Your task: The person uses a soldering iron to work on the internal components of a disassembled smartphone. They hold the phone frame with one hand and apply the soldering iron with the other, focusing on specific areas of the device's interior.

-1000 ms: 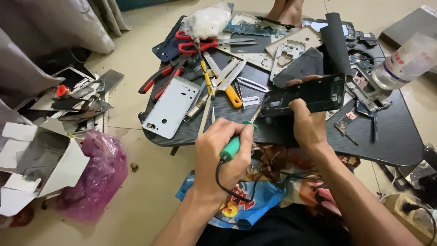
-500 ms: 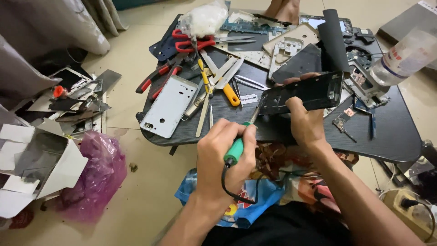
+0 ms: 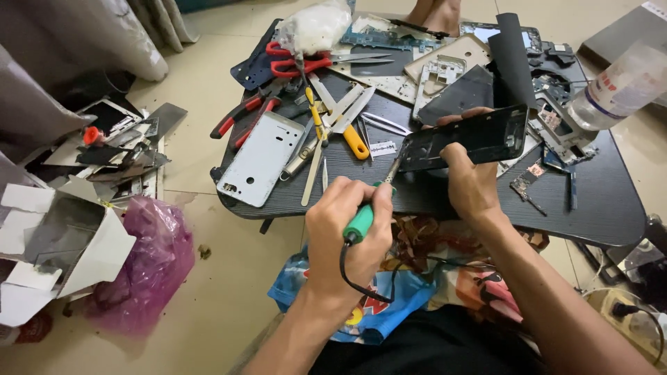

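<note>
Left hand (image 3: pixel 351 226) shifted left with soldering iron (image 3: pixel 368 212), right hand (image 3: pixel 472 184) gripping phone frame (image 3: pixel 465 139)

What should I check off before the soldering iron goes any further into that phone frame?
1. Left hand grips the green-handled soldering iron: ok.
2. Right hand holds the black phone frame tilted above the table: ok.
3. Iron tip meets the frame's left end: cannot tell, too small to see contact.
4. Iron cord hangs free below the wrist, not snagged: ok.
5. Space under the frame: not ok, razor blade and tweezers lie close by.
6. Plastic bottle stands apart from the tip: ok.
</note>
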